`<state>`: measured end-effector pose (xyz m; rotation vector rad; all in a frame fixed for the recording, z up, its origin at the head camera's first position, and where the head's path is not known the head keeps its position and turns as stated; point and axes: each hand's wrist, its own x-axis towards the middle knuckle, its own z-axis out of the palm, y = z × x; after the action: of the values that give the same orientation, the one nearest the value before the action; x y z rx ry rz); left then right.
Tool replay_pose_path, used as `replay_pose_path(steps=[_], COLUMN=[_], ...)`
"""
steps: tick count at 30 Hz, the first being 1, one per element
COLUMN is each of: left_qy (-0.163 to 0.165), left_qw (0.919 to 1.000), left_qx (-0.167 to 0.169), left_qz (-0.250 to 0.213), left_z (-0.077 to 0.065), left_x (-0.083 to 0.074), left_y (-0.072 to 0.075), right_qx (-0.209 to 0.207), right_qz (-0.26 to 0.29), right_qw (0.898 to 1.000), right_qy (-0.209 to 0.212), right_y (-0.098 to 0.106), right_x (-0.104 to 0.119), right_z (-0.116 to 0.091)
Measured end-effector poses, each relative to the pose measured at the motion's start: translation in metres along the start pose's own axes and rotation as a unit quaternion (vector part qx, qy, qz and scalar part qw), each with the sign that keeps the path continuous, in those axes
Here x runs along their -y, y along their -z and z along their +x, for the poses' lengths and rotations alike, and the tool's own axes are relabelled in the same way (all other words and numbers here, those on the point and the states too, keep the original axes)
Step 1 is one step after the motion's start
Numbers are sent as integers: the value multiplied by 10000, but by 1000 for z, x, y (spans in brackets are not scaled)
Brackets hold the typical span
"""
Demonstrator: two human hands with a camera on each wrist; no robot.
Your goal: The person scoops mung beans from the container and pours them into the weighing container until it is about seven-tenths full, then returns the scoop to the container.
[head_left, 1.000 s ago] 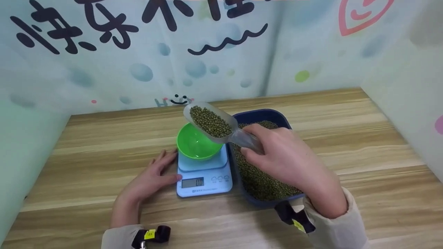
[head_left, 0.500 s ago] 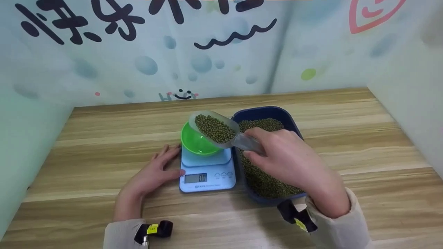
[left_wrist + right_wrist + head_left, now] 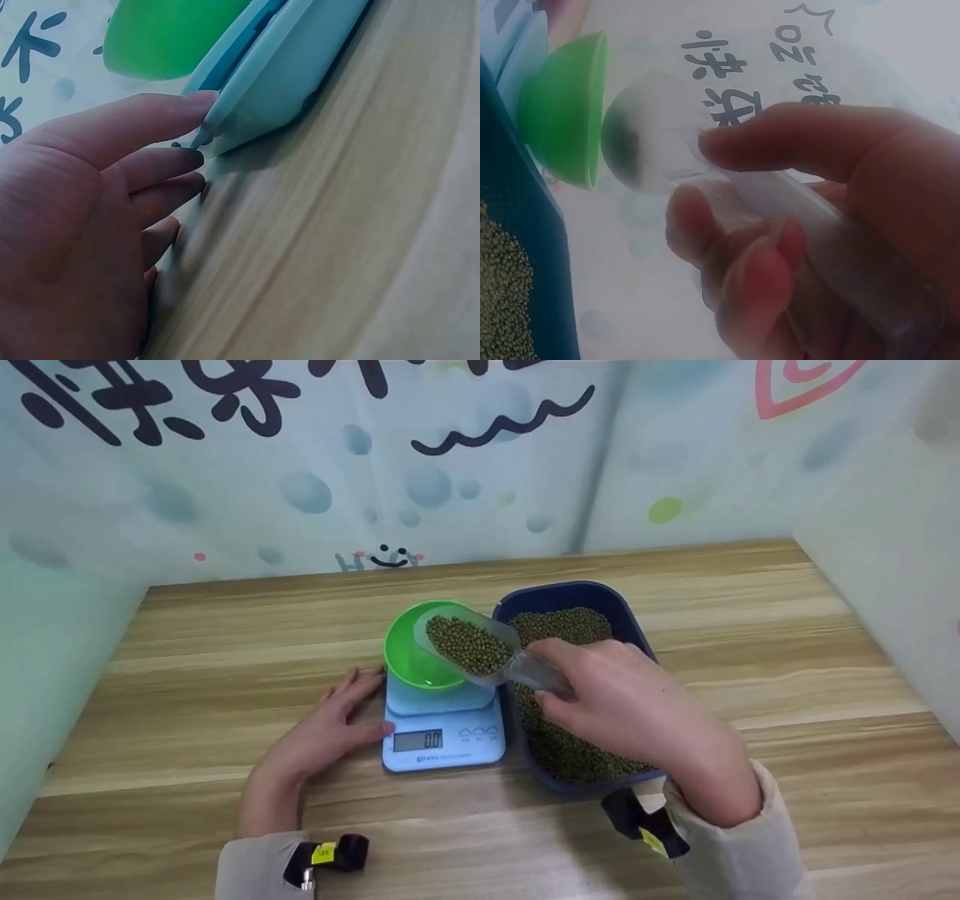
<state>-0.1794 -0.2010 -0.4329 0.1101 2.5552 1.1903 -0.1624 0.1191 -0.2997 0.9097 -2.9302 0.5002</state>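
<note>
My right hand [image 3: 626, 701] grips the handle of a clear plastic scoop [image 3: 541, 673] loaded with small green beans [image 3: 469, 646]. The scoop's bowl overlaps the right side of a green bowl [image 3: 409, 656] in the head view; in the right wrist view its tip is right at the bowl's rim. That bowl stands on a light blue kitchen scale [image 3: 450, 757], whose display reads 0.0. At the scale's left edge my left hand [image 3: 322, 735] rests with fingers extended on the table, its thumb touching the scale's side [image 3: 262, 97].
A dark blue tub [image 3: 626, 622] of the same green beans [image 3: 566, 754] stands just right of the scale, beneath my right hand. Behind the wooden table [image 3: 247, 660] hangs a printed backdrop [image 3: 480, 510]. Pale walls close off both sides.
The scoop has come lower and slightly right over the green bowl, still full of beans. My left hand keeps its place beside the scale. The head view has shifted slightly.
</note>
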Motion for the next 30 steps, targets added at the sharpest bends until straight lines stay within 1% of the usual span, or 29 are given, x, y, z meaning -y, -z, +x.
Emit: replay_pose_path(steps=[3,10,19,30], left_qy=[29,-69,-39,14], left_qw=[10000,9999,9999,9999], left_qx=[-6,-55,-72,-49], left_qz=[-23,-115,-125,-126], left_z=[0,1,1,1], left_x=[1,3,1,1], left_y=[0,-2,-2,-2], right_qx=[47,106,258,125], right_qz=[47,30,15,-114], right_qw=[10000,9997,9994,9996], right_qy=[-14,-196,-210,-215], right_y=[0,1,3,3], right_x=[0,-1,0,0], right_z=[0,-1,-1,-1])
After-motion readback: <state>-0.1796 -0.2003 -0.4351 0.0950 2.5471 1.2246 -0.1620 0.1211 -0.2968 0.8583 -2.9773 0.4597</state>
